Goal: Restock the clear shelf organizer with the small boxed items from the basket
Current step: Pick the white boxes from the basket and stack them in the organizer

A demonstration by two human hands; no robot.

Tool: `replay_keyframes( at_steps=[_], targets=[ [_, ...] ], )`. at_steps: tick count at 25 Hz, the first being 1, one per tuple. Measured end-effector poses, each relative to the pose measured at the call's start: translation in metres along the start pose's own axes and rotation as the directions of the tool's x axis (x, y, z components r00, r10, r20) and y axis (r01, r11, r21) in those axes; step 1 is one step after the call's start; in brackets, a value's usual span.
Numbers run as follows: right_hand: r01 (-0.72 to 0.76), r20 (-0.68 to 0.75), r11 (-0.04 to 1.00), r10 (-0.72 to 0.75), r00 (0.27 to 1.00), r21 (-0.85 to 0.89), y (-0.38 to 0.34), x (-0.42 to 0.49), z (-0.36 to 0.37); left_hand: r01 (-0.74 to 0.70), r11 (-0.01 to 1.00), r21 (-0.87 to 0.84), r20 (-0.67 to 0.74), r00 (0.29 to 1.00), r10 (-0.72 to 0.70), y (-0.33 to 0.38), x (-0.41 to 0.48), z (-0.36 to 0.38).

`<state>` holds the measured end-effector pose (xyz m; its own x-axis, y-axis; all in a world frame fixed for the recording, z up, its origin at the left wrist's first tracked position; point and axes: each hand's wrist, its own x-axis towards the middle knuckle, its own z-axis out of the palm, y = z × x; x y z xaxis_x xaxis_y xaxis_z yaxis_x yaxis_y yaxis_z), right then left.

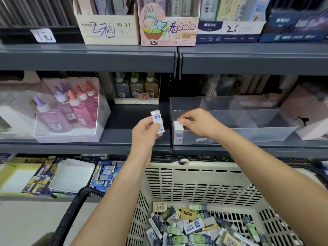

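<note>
Left hand (147, 128): grips small white-and-blue boxes (157, 121) just left of the clear plastic organizer (248, 128), awaiting loading.
Right hand (197, 121): pinches white box (178, 124) in organizer's front-left compartment, seating it upright.

"2B 0.7" on cream box (106, 31) & pink bunny box (168, 32); "M&G" on blue-white box (229, 31)

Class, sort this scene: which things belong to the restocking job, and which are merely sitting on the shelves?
In the job: clear organizer; basket; loose boxes inside it; blue-label box pinched by left hand; stacked box gripped by right hand.
Just lying about: pink glue bottles; small bottle display; lead-refill cartons overhead.
</note>
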<state>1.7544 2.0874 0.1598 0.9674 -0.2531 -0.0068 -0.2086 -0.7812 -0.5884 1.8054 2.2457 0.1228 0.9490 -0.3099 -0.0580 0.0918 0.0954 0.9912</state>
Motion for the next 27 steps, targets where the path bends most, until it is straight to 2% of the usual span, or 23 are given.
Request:
replay_keyframes(
  at_steps=[2,4,7,9,12,14,17,20,23,27],
  targets=[
    [0.003,0.007,1.000,-0.003,1.000,-0.026,-0.002,-0.001,-0.003,-0.017,1.000,0.012,0.005,1.000,0.017,0.000,0.000,0.000],
    [0.000,-0.075,1.000,0.000,0.997,-0.003,-0.005,-0.003,-0.006,-0.049,0.999,0.018,0.016,0.999,0.048,-0.001,-0.002,-0.001],
    [0.048,-0.189,0.986,-0.017,0.982,0.162,-0.018,-0.008,-0.011,-0.139,0.990,0.000,0.081,0.987,0.139,0.000,-0.006,-0.001],
    [0.063,-0.178,0.967,-0.019,0.984,0.248,-0.029,-0.011,-0.014,-0.218,0.976,0.026,0.135,0.968,0.212,0.002,-0.008,0.001],
    [0.044,-0.162,0.968,-0.003,0.987,0.248,-0.035,-0.012,-0.016,-0.295,0.955,0.031,0.177,0.942,0.285,0.004,-0.011,0.005],
    [0.031,-0.150,0.937,0.024,0.988,0.349,-0.034,-0.012,-0.020,-0.296,0.953,0.059,0.172,0.944,0.283,0.003,-0.011,0.007],
    [0.032,-0.210,0.888,0.074,0.975,0.459,-0.024,-0.009,-0.031,-0.213,0.931,0.297,0.184,0.969,0.164,-0.004,-0.009,0.007],
    [0.007,-0.264,0.953,0.077,0.962,0.303,-0.010,-0.002,-0.031,-0.172,0.858,0.483,0.235,0.970,0.062,-0.012,-0.009,0.009],
    [-0.016,-0.154,0.998,0.027,0.988,0.069,-0.002,0.003,-0.015,-0.205,0.829,0.520,0.254,0.964,0.079,-0.014,-0.011,0.012],
    [0.032,-0.049,0.998,-0.035,0.998,-0.061,0.003,0.005,-0.003,-0.235,0.813,0.533,0.252,0.961,0.113,-0.014,-0.012,0.013]
  ],
)
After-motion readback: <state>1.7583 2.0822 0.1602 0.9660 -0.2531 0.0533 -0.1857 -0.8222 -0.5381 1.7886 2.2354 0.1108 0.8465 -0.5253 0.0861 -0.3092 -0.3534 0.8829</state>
